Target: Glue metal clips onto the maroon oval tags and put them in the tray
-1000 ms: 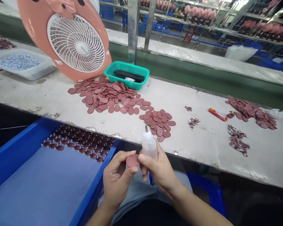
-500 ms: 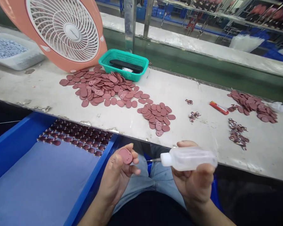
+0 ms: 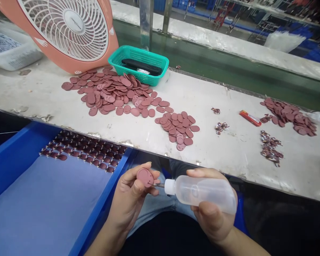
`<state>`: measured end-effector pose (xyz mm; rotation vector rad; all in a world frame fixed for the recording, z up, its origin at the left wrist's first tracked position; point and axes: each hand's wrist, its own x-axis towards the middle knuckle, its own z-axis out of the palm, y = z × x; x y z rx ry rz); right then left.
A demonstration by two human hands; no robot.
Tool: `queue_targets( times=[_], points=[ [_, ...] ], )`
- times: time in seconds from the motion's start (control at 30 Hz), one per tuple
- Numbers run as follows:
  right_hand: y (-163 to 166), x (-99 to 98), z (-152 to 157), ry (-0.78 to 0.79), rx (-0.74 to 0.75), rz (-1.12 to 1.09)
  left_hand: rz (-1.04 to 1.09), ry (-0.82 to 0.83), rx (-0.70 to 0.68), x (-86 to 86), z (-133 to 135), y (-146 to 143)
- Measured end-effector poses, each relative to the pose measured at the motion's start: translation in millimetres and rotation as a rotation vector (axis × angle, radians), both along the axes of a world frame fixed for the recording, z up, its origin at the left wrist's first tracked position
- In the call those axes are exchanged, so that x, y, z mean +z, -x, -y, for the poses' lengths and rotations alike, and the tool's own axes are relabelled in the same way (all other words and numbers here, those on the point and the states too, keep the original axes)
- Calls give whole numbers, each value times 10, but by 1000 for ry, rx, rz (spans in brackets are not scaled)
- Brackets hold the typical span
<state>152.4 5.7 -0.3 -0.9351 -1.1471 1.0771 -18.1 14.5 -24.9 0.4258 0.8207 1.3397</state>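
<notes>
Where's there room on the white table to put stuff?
The table looks bare at near right, beside the large tangled cluster; between the small disc pile and tiny clusters; and at left, between the white tray and big disc pile. It's crowded before the fan and green basket, and right of the red stick, where another disc pile lies.

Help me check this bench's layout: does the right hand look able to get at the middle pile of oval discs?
Probably not freely: the right hand holds the squeeze bottle, its nozzle at the oval disc in the left hand, though nothing visible blocks the way to the middle pile.
</notes>
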Motion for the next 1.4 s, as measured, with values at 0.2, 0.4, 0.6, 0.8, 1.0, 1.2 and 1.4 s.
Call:
queue_targets(
  times=[0.2, 0.4, 0.6, 0.8, 1.0, 1.2, 1.4],
  points=[
    [-34, 86, -27, 61, 18, 107, -34, 98, 52, 84, 9, -38],
    [-48, 69, 0, 40, 23, 147, -9, -3, -29, -25, 6, 3],
    [-39, 40, 23, 18, -31, 118, -35, 36, -17, 9, -7, 17],
    [-41, 107, -32, 39, 15, 118, -42, 16, -29, 29, -13, 20],
    [-52, 63, -6, 9, -15, 176, -48, 13, -17, 34, -9, 18],
    [-53, 81, -3, 55, -66, 143, -56, 32, -17, 32, 2, 30],
    [-48, 112, -45, 45, -53, 171, -52, 25, -32, 44, 4, 36]
  ],
)
